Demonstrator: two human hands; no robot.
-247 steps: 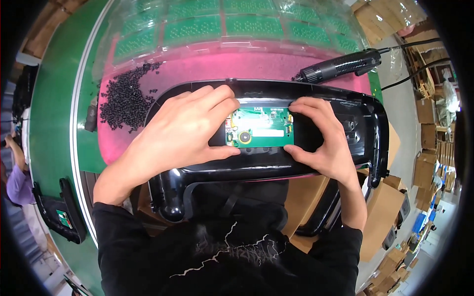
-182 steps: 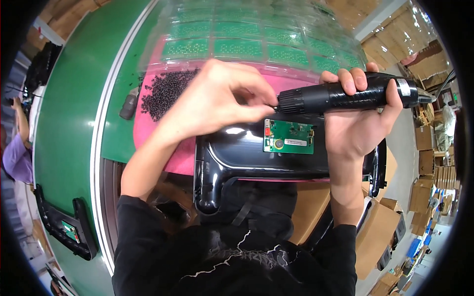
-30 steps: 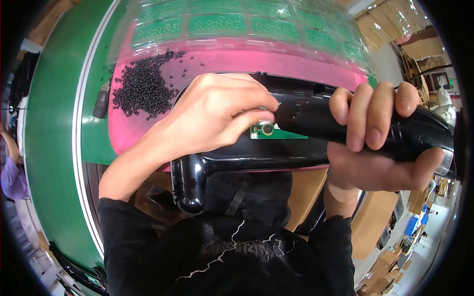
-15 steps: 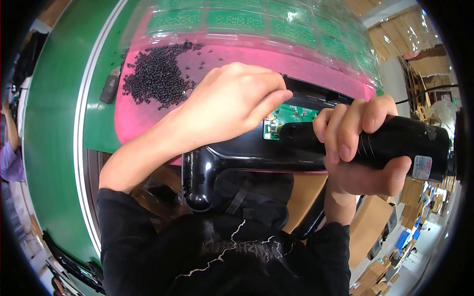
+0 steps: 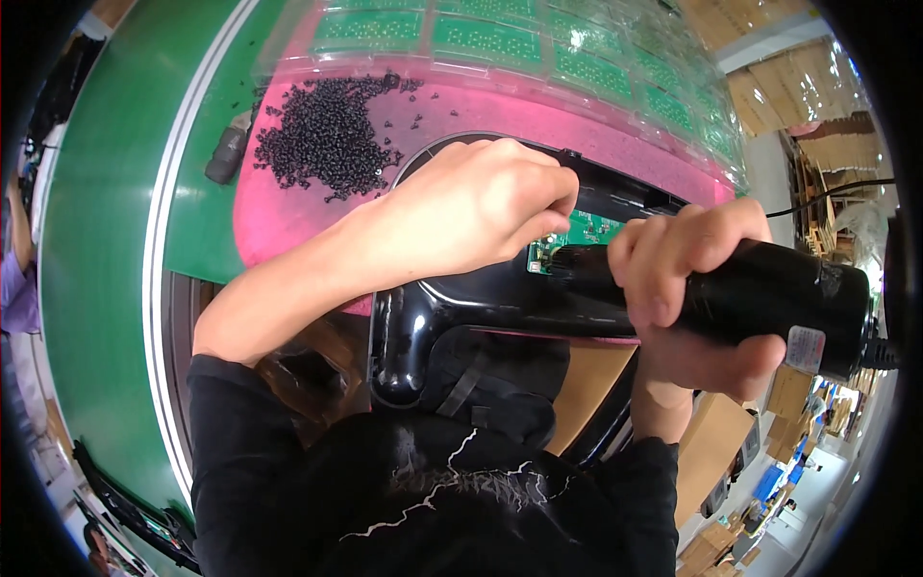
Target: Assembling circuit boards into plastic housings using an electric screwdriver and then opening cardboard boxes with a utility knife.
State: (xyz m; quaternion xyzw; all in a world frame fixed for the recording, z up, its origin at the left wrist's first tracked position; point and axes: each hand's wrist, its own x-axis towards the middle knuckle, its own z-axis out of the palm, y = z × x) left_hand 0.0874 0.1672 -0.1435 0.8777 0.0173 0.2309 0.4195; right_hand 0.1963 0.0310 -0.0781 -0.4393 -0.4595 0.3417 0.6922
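Note:
In my right hand (image 5: pixel 687 264), fingers and thumb wrap around a black electric screwdriver (image 5: pixel 793 288) lying nearly level, with its nose pointing left over a green circuit board (image 5: pixel 594 228). The board sits inside a glossy black plastic housing (image 5: pixel 510 306) with a rounded arm at its left end. My left hand (image 5: pixel 490 202) is closed above the board's left edge, fingertips pinched near the screwdriver's nose. Whatever lies between those fingertips is hidden, as is the bit. Small black screws (image 5: pixel 317 139) lie in a loose pile beyond my left forearm.
Under the housing is a pink mat (image 5: pixel 279 216) on a green table (image 5: pixel 106 288). Clear plastic trays (image 5: pixel 490 43) of green boards stand at the far side. A dark-handled tool (image 5: pixel 227 156) lies left of the screws. Cardboard boxes (image 5: pixel 716 447) stand at lower right.
The view has shifted slightly, so table things appear further right. My left hand has moved a little right, its fingertips lower at the board. The right hand keeps its grip on the screwdriver.

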